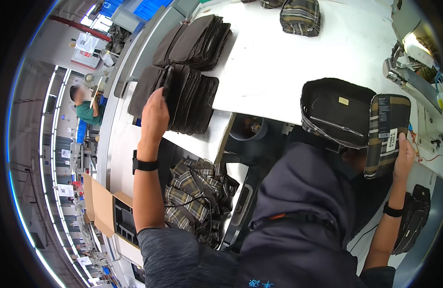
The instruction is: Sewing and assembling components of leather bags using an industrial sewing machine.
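My left hand [155, 116] is at the near stack of dark brown fabric panels [195, 98], at the left end of the white table. Its fingers are closed on the upper edge of one dark panel [168, 80], which stands tilted among the others. On the right, a plaid zip case [332, 108] lies open at the table's front edge, dark lining up, with a small yellow label inside. My right hand [403, 158] grips the outer edge of its plaid flap [378, 137], which carries dark and white labels. The fingers behind the flap are hidden.
Another pile of dark panels [197, 41] stands behind. A finished-looking plaid case [300, 18] sits at the far edge. Sewing machine parts [411, 67] are at right. Below lie plaid fabric [195, 192] and a bin [248, 128]. A person [88, 108] works far left.
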`<action>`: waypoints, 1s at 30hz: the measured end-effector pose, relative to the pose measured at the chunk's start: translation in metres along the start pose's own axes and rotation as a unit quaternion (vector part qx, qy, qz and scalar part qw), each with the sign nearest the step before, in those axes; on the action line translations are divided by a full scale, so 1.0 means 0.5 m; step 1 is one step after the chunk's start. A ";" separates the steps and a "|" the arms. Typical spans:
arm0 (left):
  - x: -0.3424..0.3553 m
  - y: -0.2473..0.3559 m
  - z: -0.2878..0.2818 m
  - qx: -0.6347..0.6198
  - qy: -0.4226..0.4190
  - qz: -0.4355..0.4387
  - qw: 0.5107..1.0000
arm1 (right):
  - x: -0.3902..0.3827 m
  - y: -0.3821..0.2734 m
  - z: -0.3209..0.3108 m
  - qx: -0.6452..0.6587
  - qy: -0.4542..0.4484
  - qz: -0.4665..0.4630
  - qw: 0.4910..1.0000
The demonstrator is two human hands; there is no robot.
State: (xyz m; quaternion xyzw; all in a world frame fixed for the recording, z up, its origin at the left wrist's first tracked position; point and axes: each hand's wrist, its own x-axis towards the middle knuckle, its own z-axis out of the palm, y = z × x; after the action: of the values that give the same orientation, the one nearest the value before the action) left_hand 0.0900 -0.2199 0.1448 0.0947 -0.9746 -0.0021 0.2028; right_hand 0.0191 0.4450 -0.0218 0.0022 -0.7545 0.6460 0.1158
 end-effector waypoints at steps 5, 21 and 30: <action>0.008 -0.011 -0.016 -0.027 0.079 0.109 0.991 | 0.000 -0.005 0.005 -0.030 -0.013 -0.015 0.999; -0.002 -0.030 0.011 0.037 0.028 0.113 0.992 | -0.004 -0.015 0.006 -0.057 -0.008 -0.040 0.998; -0.006 -0.032 0.011 0.098 0.088 0.115 0.985 | -0.003 -0.016 0.020 -0.024 -0.001 -0.031 0.999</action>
State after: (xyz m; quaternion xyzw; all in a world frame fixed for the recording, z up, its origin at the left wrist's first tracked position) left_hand 0.0935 -0.2352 0.1379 0.0013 -0.9528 0.1249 0.2768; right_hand 0.0203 0.4339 -0.0155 0.0237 -0.7695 0.6238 0.1345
